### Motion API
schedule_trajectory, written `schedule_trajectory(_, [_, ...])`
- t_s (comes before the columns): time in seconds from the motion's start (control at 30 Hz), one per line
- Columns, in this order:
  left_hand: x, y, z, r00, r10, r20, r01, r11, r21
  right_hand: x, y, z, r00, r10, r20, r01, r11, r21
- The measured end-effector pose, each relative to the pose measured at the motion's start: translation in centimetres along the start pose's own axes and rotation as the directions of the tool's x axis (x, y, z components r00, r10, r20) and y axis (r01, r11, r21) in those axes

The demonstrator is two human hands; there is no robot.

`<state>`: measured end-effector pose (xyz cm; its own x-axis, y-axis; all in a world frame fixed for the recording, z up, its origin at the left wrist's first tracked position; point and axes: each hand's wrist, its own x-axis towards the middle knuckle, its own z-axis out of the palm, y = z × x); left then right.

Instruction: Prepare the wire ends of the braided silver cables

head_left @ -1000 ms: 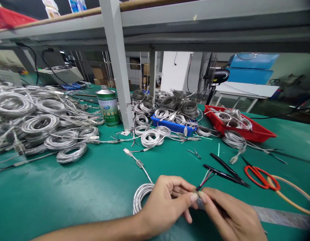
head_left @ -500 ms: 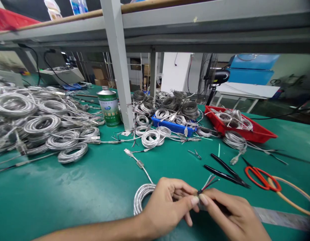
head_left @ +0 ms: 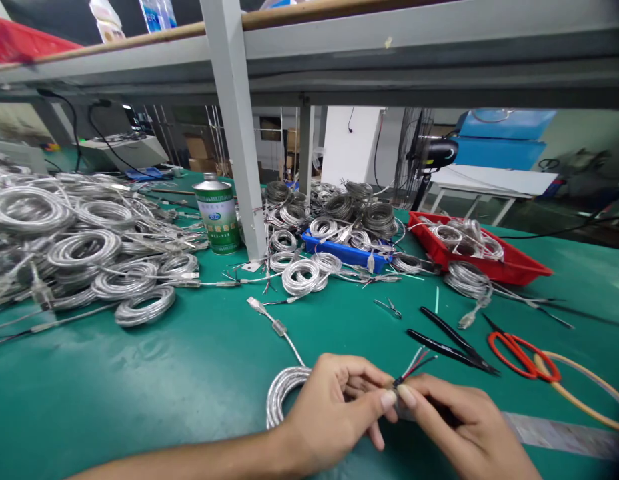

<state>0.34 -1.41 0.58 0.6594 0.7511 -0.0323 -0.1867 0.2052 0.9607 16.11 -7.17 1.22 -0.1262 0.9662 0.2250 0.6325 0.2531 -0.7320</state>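
Note:
My left hand (head_left: 339, 410) pinches the stripped end of a cable between thumb and fingers. Close against it, my right hand (head_left: 462, 420) pinches the same end from the other side. Out of the pinch fan several thin wires (head_left: 417, 361), red, black and white among them. The exact grip point is partly hidden by my fingertips. Beside my left hand lies a silvery cable coil (head_left: 282, 395), partly covered by it; its USB plug (head_left: 256, 305) points away on the mat. Black cutters (head_left: 452, 341) rest just beyond my right hand.
Orange-handled scissors (head_left: 522, 357) and tweezers (head_left: 388, 307) lie to the right. Piled cable coils (head_left: 84, 247) fill the left. A green can (head_left: 217, 217) stands by a shelf post (head_left: 239, 133). Behind are a blue tray (head_left: 342, 254) and a red tray (head_left: 519, 270) with coils.

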Motion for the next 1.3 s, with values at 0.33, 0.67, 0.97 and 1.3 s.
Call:
schedule_trajectory(0.33, [0.0,0.0,-0.1,1.0,-0.002,-0.018,0.001,0.999,-0.032,-1.0,0.6,0.8,0.931,-0.222,-0.288,0.155,0.958,-0.239])
schedule_trajectory(0.67, [0.1,0.2,0.1,1.0,-0.006,-0.031,0.004,0.998,-0.06,-0.7,0.9,1.1,0.87,-0.416,-0.264,0.262,0.844,-0.469])
schedule_trajectory(0.97, [0.0,0.2,0.2,0.999,-0.026,-0.042,0.023,0.997,-0.08,-0.9,0.9,0.9,0.878,-0.413,-0.243,0.27,0.845,-0.462])
schedule_trajectory(1.3, [0.0,0.3,0.2,0.999,-0.032,-0.013,0.031,0.999,-0.031,-0.7,0.6,0.3,0.955,-0.254,-0.154,0.209,0.942,-0.261])
